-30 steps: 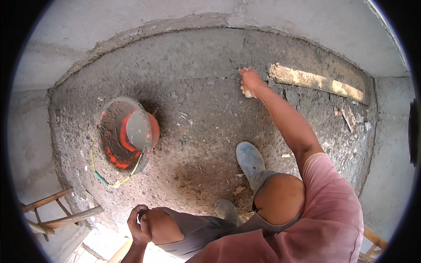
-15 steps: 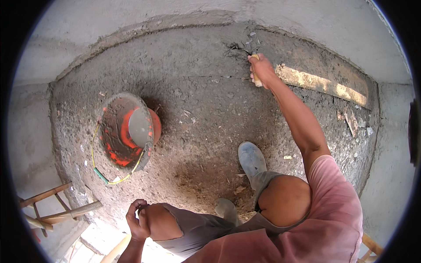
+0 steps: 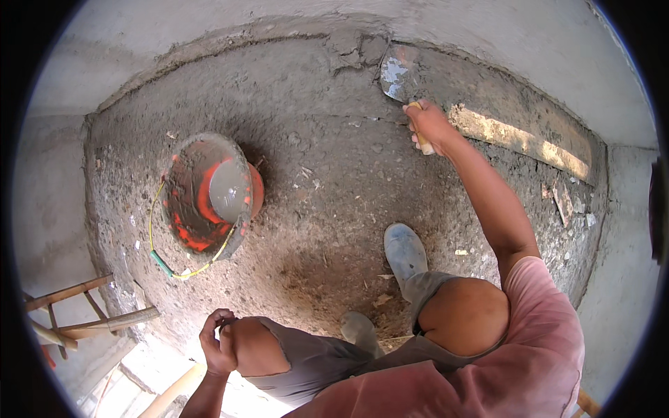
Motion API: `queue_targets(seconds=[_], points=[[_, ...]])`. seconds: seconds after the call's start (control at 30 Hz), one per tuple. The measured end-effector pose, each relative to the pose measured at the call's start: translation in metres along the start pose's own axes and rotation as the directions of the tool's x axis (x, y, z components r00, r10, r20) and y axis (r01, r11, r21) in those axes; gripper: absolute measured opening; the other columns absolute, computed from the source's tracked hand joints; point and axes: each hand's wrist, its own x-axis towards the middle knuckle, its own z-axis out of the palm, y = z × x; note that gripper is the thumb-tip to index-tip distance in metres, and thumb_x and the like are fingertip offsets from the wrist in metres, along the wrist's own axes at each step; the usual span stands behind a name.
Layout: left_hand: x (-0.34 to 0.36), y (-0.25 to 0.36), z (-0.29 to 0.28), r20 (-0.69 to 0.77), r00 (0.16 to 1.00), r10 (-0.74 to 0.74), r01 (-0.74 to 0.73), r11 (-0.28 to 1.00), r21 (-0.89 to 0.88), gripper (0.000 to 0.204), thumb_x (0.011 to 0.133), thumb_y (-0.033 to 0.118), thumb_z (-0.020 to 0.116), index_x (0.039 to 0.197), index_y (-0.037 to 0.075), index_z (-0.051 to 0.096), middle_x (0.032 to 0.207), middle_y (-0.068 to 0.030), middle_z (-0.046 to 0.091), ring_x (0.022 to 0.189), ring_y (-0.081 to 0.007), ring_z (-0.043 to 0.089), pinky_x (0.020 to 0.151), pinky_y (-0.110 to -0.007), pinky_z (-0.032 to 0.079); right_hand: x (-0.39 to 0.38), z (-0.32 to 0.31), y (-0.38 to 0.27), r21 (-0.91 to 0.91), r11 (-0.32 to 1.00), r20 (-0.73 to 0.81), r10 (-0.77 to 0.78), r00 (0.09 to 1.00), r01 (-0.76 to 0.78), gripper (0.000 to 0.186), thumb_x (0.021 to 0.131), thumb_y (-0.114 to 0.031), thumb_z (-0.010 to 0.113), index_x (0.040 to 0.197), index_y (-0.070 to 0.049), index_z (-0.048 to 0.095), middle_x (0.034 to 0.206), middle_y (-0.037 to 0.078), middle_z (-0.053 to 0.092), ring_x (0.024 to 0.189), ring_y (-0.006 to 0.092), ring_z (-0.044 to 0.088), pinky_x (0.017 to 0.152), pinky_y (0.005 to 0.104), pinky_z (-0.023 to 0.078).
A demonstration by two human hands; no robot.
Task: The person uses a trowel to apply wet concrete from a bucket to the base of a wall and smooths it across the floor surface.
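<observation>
My right hand [image 3: 430,125] is closed around the pale wooden handle of a trowel [image 3: 394,74]. The trowel's broad metal blade is partly smeared with grey mortar and lies over the rough mortar surface near the far wall. My left hand [image 3: 219,341] rests against my left knee with its fingers curled; a small dark bit shows between thumb and fingers, too unclear to name. To the left stands an orange bucket [image 3: 257,190], its inside coated with wet mortar. Its yellow wire handle with a green grip hangs down on the near side.
A long wooden board [image 3: 519,139] lies by the far right wall, with broken chips [image 3: 563,202] near it. Wooden bars like a ladder [image 3: 104,325] stand at the lower left. Grey plastered walls [image 3: 488,42] bound the floor. My boot [image 3: 405,252] is planted mid-floor.
The trowel's blade has turned so its broad face shows, and my right hand has drawn slightly nearer and to the right. A raised, cracked patch of mortar now shows by the far wall.
</observation>
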Motion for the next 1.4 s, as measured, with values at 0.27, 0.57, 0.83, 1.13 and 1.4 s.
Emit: queue_targets(seconds=[0.27,0.57,0.83,1.13,1.4], points=[[-0.008,0.008,0.000,-0.003,1.000,0.000,0.000,1.000,0.001,0.037,0.096,0.018,0.052,0.118,-0.008,0.064,0.104,-0.0170,0.071,0.094,-0.0252,0.070,0.091,-0.038,0.055,-0.013,-0.003,0.003,0.003,0.998,0.045,0.070,0.997,-0.070,0.032,0.104,-0.032,0.064,0.120,-0.007,0.054,0.085,0.007,0.055,0.060,0.0183,0.057,0.048,0.0375,0.049],[-0.012,0.005,0.001,-0.030,1.000,0.008,-0.008,1.000,0.002,0.035,0.095,0.016,0.050,0.115,-0.009,0.064,0.102,-0.0177,0.070,0.094,-0.0266,0.071,0.090,-0.038,0.056,-0.003,-0.006,0.011,-0.044,0.998,0.077,0.048,0.996,-0.045,0.027,0.104,-0.031,0.065,0.112,-0.009,0.052,0.081,0.006,0.055,0.055,0.0168,0.056,0.045,0.0347,0.048],[-0.013,-0.013,-0.002,-0.038,0.999,0.002,-0.003,0.999,-0.045,0.036,0.095,0.017,0.049,0.116,-0.009,0.064,0.102,-0.0186,0.071,0.094,-0.0273,0.071,0.090,-0.038,0.056,0.020,-0.011,0.042,-0.051,0.994,0.066,-0.093,0.993,0.097,0.028,0.104,-0.031,0.066,0.114,-0.007,0.055,0.081,0.007,0.058,0.052,0.0176,0.058,0.044,0.0359,0.047],[-0.005,-0.016,-0.005,0.019,1.000,-0.014,0.015,0.995,-0.096,0.037,0.099,0.019,0.049,0.121,-0.008,0.062,0.105,-0.0169,0.070,0.096,-0.0249,0.069,0.091,-0.037,0.055,0.015,-0.014,0.041,0.066,0.997,0.075,-0.045,0.996,0.040,0.027,0.105,-0.032,0.066,0.114,-0.010,0.054,0.084,0.005,0.057,0.057,0.0170,0.057,0.047,0.0357,0.049],[0.001,-0.026,-0.012,0.100,0.995,-0.002,0.012,0.995,-0.098,0.047,0.105,0.031,0.049,0.130,-0.008,0.056,0.110,-0.0143,0.069,0.101,-0.0218,0.066,0.094,-0.036,0.052,0.030,-0.013,0.015,0.298,0.953,0.118,0.020,0.993,-0.055,0.032,0.105,-0.034,0.065,0.124,-0.013,0.050,0.090,0.005,0.056,0.066,0.0177,0.057,0.052,0.0368,0.051]])
